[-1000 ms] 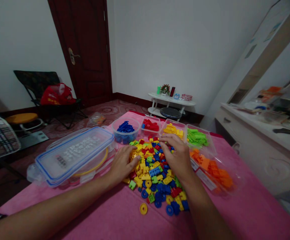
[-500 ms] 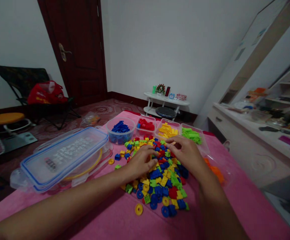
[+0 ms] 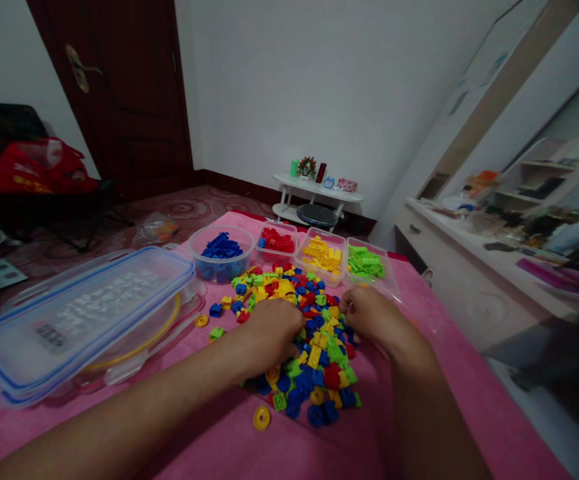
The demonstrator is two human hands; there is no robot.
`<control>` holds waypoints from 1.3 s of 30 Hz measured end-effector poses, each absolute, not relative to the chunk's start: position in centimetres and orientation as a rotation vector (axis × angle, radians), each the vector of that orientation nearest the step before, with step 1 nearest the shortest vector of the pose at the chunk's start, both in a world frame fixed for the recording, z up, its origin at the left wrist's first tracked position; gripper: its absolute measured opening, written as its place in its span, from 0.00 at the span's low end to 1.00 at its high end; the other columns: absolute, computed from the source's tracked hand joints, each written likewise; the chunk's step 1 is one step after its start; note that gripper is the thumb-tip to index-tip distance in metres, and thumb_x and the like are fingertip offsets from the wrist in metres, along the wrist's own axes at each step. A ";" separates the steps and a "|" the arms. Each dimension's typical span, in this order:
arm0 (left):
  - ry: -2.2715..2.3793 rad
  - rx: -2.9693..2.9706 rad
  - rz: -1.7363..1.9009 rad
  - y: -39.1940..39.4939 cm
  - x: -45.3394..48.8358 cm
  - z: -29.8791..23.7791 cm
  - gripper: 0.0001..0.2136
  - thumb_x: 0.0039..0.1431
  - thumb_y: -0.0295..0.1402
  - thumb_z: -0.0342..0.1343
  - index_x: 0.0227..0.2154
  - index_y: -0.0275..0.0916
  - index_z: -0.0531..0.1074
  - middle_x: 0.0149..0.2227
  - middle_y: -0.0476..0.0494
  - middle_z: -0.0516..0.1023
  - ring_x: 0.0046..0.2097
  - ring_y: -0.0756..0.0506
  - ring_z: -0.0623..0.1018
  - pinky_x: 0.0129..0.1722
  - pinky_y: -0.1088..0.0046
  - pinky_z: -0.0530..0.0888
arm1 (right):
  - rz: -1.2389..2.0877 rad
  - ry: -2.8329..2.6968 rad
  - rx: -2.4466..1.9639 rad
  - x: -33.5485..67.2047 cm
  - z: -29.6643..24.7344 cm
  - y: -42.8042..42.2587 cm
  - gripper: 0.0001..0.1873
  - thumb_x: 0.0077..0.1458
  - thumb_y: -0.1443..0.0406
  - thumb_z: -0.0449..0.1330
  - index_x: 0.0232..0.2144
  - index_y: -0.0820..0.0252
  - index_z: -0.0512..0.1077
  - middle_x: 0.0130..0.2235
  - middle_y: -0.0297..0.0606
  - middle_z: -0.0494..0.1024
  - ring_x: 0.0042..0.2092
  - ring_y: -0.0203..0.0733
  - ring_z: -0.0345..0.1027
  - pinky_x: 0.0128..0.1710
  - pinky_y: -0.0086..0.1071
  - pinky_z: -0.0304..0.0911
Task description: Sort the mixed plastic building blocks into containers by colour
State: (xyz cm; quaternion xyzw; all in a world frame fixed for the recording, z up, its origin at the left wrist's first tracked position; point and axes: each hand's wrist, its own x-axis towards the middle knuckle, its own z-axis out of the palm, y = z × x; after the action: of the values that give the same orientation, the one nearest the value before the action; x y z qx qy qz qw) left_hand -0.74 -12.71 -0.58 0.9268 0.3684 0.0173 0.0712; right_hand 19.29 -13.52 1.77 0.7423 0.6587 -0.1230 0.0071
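A heap of mixed toy building bricks [image 3: 314,357] in red, yellow, blue and green, with some small wheels, covers the middle of the pink cloth. My left hand [image 3: 272,330] is closed over the heap's left side, knuckles up; its fingertips are mostly hidden. At the heap's right edge, my right hand [image 3: 372,313] has its fingers curled in against the bricks. Whatever either hand holds is too hidden to name. Behind the heap are a round tub of blue bricks [image 3: 222,247] and boxes of red bricks [image 3: 276,240], yellow bricks [image 3: 322,253] and green bricks [image 3: 365,261].
Clear lids with blue edging [image 3: 119,300] are stacked on the table's left. A loose yellow wheel [image 3: 262,418] lies in front of the heap. Beyond the pink-covered table [image 3: 209,427] stand a small white shelf [image 3: 314,188] and, at right, a white dresser [image 3: 449,260].
The view has swung a little to the right. Both hands were looser with fingers extended; now the fingers are curled in. My right hand sits nearer the heap's right edge.
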 end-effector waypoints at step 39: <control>1.798 2.635 0.473 2.7 0.3 -0.1 0.15 0.54 0.28 0.50 0.43 0.33 0.74 0.47 0.30 0.73 0.53 0.33 0.67 0.54 0.49 0.58 | -0.160 2.317 2.280 18.0 1.5 -12.9 0.10 0.48 0.62 0.59 0.34 0.56 0.76 0.31 0.37 0.78 0.32 0.40 0.69 0.28 0.29 0.52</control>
State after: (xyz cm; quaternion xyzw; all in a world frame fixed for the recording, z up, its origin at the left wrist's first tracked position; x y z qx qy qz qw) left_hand 0.35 2.71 -0.09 0.8164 0.5571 0.1465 -0.0414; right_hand 18.04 -12.94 1.49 0.6995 0.7107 -0.0492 -0.0563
